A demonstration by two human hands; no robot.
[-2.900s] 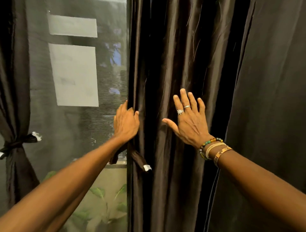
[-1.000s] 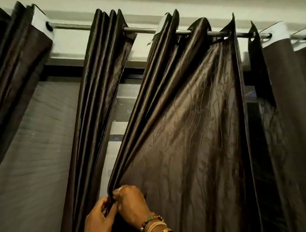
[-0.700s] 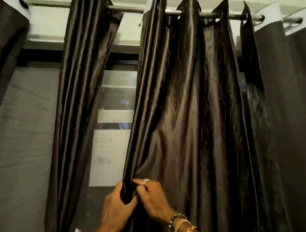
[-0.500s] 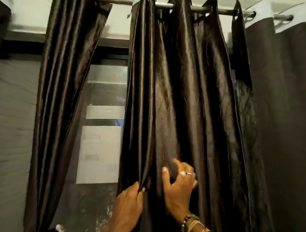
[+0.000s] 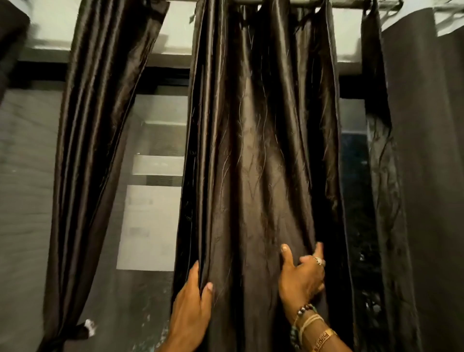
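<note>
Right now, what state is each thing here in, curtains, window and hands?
Middle curtain: hanging from the rod, gathered in folds.
Left curtain: pulled aside, tied low down.
Window: uncovered between them.
Left hand: grips the middle curtain's edge.
Right hand: pinches a fold of it.

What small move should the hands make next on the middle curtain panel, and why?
Probably draw the right hand rightward, spreading the middle curtain panel, while the left hand holds its left edge. The right hand pinches a fold near the panel's right side, the cloth hangs bunched in pleats, and a strip of window shows between it and the right curtain.
</note>
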